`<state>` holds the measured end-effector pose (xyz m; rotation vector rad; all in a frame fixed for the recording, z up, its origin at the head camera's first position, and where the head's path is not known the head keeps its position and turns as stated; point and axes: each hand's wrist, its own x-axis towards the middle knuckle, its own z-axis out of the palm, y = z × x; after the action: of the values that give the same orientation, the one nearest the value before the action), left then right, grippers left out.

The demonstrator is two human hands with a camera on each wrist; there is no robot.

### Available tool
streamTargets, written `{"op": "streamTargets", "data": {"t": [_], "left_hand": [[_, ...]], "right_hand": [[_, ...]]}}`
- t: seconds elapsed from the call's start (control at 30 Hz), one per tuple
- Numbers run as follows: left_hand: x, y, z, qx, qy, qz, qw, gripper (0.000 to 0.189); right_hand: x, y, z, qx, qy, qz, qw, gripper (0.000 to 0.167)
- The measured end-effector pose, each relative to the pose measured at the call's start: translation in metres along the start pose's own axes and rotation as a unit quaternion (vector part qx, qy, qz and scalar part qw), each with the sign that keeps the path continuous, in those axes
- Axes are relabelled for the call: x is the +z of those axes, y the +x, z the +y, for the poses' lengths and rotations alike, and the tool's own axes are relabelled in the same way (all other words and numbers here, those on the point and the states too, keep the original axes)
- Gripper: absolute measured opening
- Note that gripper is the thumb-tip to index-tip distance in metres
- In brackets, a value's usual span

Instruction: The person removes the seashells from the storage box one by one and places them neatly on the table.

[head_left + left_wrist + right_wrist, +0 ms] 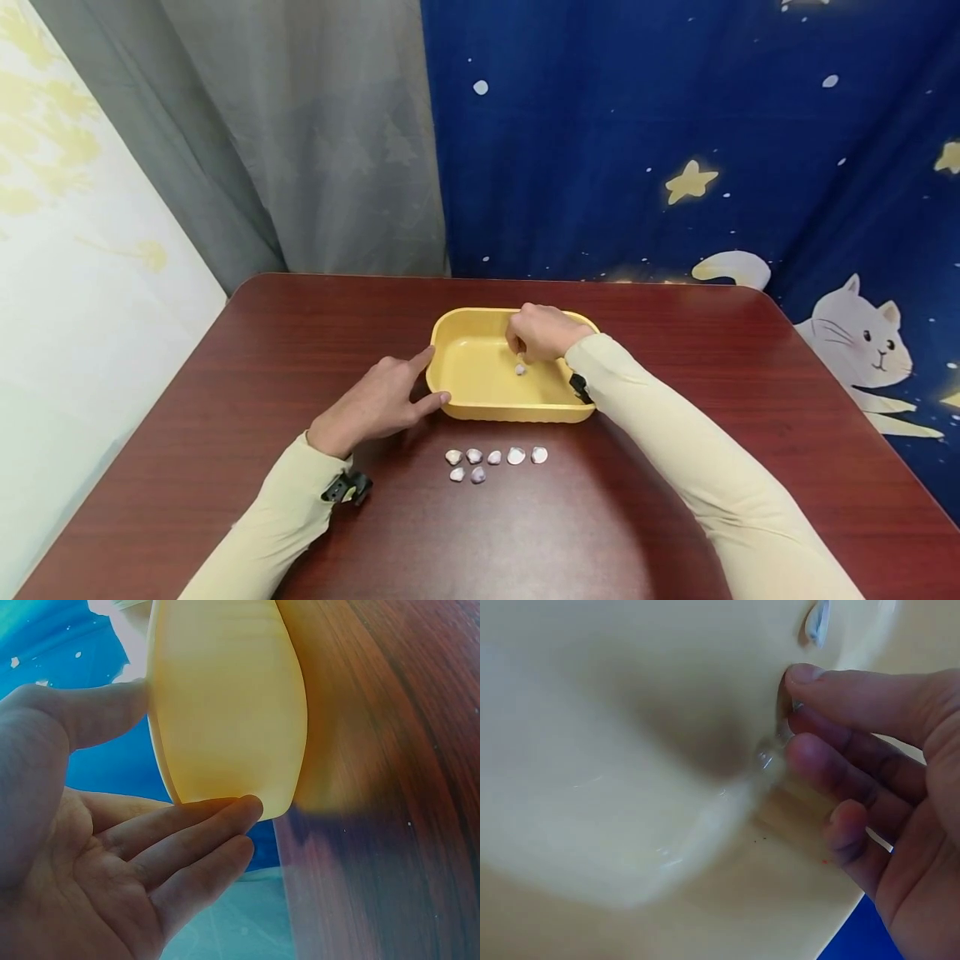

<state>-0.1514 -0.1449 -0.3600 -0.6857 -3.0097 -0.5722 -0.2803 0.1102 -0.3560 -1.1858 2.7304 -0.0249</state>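
A yellow plastic basin [480, 412] stands on the table. My left hand [378, 400] touches its left end with fairly straight fingers and the thumb at the rim; the left wrist view shows the fingers against the outer wall. Inside the basin, my right hand [551, 332] reaches down with bent fingers. Its thumb and forefinger pinch a small shell [782, 701], largely hidden by the fingertips. Close by on the basin floor lies another small shell [520, 369]. In front of the basin, several pale and purplish seashells [474, 457] lie in two rows.
The dark red wooden table [337, 308] reaches back to a grey curtain [352, 150] and a blue star-patterned curtain [562, 167]. A white patterned surface [82, 275] borders its left side.
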Motion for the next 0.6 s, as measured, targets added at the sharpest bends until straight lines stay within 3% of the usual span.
{"op": "streamTargets", "data": {"t": [0.27, 0.6], "left_hand": [[0.000, 0.000, 0.001, 0.004, 0.007, 0.001, 1.0000, 0.073], [-0.001, 0.000, 0.001, 0.001, 0.009, 0.001, 1.0000, 0.073]], "right_hand": [[-0.007, -0.001, -0.001, -0.005, 0.005, 0.016, 0.9998, 0.021], [-0.034, -0.012, -0.015, -0.038, 0.014, 0.026, 0.9988, 0.012]]}}
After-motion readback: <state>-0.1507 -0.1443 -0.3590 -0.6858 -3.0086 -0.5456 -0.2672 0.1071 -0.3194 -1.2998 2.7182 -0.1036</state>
